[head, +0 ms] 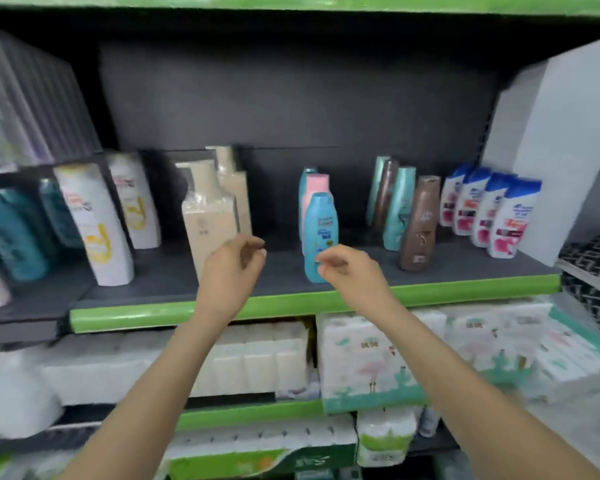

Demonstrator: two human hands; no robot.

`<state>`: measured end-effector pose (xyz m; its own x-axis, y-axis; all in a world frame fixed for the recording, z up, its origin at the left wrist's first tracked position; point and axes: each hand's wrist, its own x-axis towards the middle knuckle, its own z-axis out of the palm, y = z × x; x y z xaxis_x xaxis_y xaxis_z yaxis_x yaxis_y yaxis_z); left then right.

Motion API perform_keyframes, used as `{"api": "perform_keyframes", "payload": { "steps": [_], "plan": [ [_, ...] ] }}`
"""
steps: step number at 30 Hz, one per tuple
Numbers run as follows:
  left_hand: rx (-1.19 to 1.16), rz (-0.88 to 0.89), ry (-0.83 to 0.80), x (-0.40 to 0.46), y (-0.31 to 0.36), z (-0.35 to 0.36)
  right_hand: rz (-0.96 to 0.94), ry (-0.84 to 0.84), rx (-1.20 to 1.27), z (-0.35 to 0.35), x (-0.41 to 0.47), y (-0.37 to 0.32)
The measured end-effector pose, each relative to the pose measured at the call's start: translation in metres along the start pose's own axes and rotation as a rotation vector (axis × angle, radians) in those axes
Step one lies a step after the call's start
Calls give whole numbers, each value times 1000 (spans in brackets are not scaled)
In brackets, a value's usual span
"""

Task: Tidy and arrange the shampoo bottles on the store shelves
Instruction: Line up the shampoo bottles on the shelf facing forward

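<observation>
Shampoo bottles stand on a dark shelf with a green front edge (291, 303). A blue bottle (320, 230) stands at the front middle, with a pink one (314, 188) behind it. My right hand (352, 271) hovers just in front of the blue bottle, fingers loosely curled, holding nothing. My left hand (232, 271) is raised in front of a cream twin-pack of bottles (208, 216), fingers loosely curled and empty. A brown bottle (420, 223) and teal bottles (399, 209) stand to the right, then white bottles with blue caps (492, 213). White-and-yellow bottles (94, 220) and dark teal bottles (11, 233) stand on the left.
A bare stretch of shelf lies between the cream pack and the blue bottle. Packs of tissue and paper rolls (368, 362) fill the shelf below. A white wall panel (551, 133) closes the right end. Grey boxes (25, 98) sit at upper left.
</observation>
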<state>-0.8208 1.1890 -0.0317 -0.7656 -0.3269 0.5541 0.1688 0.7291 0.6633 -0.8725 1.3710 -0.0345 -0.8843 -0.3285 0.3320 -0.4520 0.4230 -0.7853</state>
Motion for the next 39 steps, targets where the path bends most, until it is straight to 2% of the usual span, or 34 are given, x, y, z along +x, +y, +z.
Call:
{"api": "perform_keyframes", "payload": {
  "steps": [4, 10, 14, 16, 19, 24, 30, 39],
  "plan": [
    [34, 37, 131, 41, -32, -45, -58, -9, 22, 47, 34, -41],
    [62, 33, 191, 88, -57, -79, -69, 40, 32, 81, 84, -80],
    [25, 198, 92, 116, -53, -89, -114, 30, 72, 84, 117, -95],
    [-60, 223, 32, 128, -48, -95, -138, 46, 72, 83, 135, -100],
    [-189, 141, 9, 156, -50, -102, -148, 58, 59, 83, 166, -107],
    [68, 41, -48, 209, -75, -92, -118, 7, -47, 95, 215, -114],
    [94, 0, -147, 252, -90, -64, -118, -50, -142, 112, 256, -104],
    [-29, -29, -173, 269, -110, -49, -69, -18, 25, 124, 294, -93]
  ]
}}
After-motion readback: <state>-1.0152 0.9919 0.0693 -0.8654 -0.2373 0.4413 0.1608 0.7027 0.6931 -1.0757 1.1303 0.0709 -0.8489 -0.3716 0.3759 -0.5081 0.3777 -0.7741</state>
